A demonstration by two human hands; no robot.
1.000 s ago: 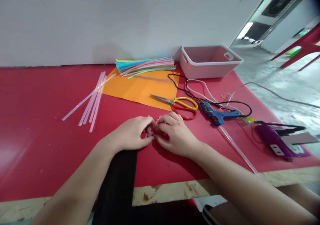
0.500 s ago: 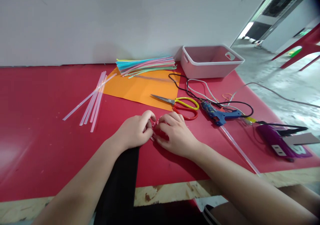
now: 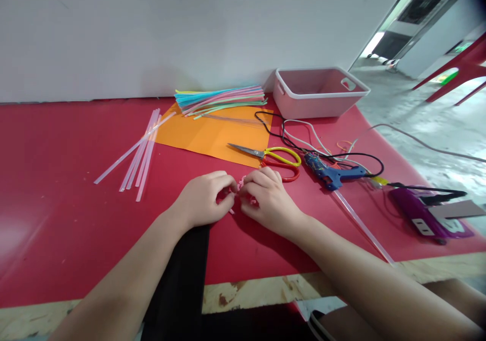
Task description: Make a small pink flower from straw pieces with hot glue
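Note:
My left hand (image 3: pixel 208 197) and my right hand (image 3: pixel 268 197) meet low over the red table. Between their fingertips is a small curled pink pipe cleaner (image 3: pixel 240 183), mostly hidden by the fingers. The left thumb and forefinger pinch at its left side; the right fingers are bent around its other side. A short pink end (image 3: pixel 232 211) pokes out below the left fingertips. Just beyond my right hand lie scissors (image 3: pixel 261 154) with one yellow and one red handle, blades pointing left.
Orange paper (image 3: pixel 212 138) lies under a bundle of pastel pipe cleaners (image 3: pixel 220 100). Clear glue sticks (image 3: pixel 140 154) are at left. To the right are a pink basket (image 3: pixel 315 105), a blue glue gun (image 3: pixel 334 175) with cords, and a purple power strip (image 3: pixel 429 214). The table edge (image 3: pixel 258 293) is near.
The left fingers have straightened a little and their pinch has shifted slightly right, closer to the right fingers. More of the curled pink piece shows. The items on the table have stayed put.

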